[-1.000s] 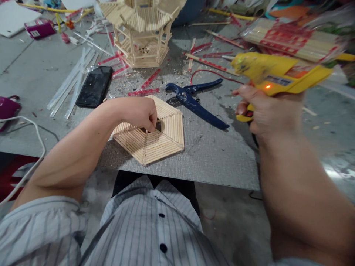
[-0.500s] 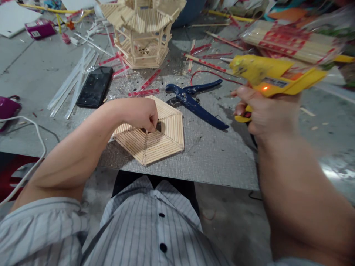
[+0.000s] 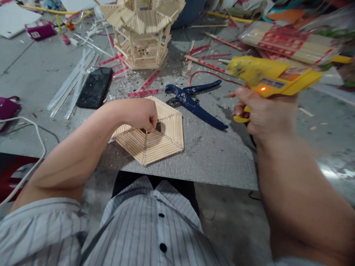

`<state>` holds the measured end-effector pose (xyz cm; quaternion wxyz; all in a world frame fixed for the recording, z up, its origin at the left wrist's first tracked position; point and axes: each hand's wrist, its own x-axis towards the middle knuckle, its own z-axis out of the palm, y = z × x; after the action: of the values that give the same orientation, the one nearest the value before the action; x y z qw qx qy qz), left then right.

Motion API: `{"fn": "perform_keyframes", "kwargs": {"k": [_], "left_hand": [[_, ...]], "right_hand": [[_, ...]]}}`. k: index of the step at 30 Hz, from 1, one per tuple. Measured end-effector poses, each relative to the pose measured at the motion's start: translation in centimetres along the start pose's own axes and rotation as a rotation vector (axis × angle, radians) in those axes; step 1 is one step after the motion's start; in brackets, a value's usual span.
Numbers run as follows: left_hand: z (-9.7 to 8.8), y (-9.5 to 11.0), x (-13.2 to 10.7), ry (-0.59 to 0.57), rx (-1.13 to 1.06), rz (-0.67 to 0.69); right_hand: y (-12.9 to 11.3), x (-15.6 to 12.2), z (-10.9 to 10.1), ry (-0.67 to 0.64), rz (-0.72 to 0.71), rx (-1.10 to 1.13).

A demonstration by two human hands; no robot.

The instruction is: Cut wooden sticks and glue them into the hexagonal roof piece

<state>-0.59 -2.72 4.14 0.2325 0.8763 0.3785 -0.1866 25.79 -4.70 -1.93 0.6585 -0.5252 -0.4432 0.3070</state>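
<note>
Right now your left hand (image 3: pixel 142 115) bends down over a flat six-sided piece (image 3: pixel 162 146) made of thin wooden sticks. Its fingertips (image 3: pixel 151 129) are bunched close together at the dark hole in the middle. I cannot tell if they pinch something small or just press there, because your own hand hides it. The six-sided piece lies flat on the table (image 3: pixel 216 159), right under your left hand, likely so you can get at its middle from above.

Your right hand (image 3: pixel 267 111) is wrapped tight around a yellow glue gun (image 3: pixel 257 74), up off the table and well apart from the six-sided piece. An orange light (image 3: pixel 263 89) glows on its side, so it may be hot. Its tip points past the far side of your left hand, which probably keeps it off your fingers.

Between your hands, a bit farther off, lies a blue cutter (image 3: pixel 199 111), easy to grab, it seems. A phone (image 3: pixel 95 88) sits to the left of your left hand. Straight beyond that hand stands a little stick house (image 3: pixel 148 23), perhaps set back to give you room. Behind your right hand lies a bag of sticks (image 3: pixel 288 41).
</note>
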Motion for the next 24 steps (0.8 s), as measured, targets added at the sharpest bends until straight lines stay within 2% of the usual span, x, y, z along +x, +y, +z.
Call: {"fn": "perform_keyframes", "kwargs": {"k": [13,17,19,21,24], "left_hand": [[0.0,0.1,-0.1,0.004,-0.009,-0.006],[-0.1,-0.4,-0.1,-0.013,-0.035,-0.011],[-0.4,-0.8,-0.4,0.024,-0.073,-0.006],[-0.8,-1.4,-0.8,0.103,-0.090,-0.053],[-1.4,-2.3,-1.2,0.185,-0.009,-0.236]], "right_hand": [[-0.2,0.0,0.0,0.012,0.027,-0.023],[-0.1,0.1,0.0,0.010,0.020,0.000],[0.0,0.1,-0.1,0.000,0.016,-0.002],[0.0,0.2,-0.2,-0.009,0.009,-0.015],[-0.2,0.1,-0.1,0.001,0.017,-0.043]]}}
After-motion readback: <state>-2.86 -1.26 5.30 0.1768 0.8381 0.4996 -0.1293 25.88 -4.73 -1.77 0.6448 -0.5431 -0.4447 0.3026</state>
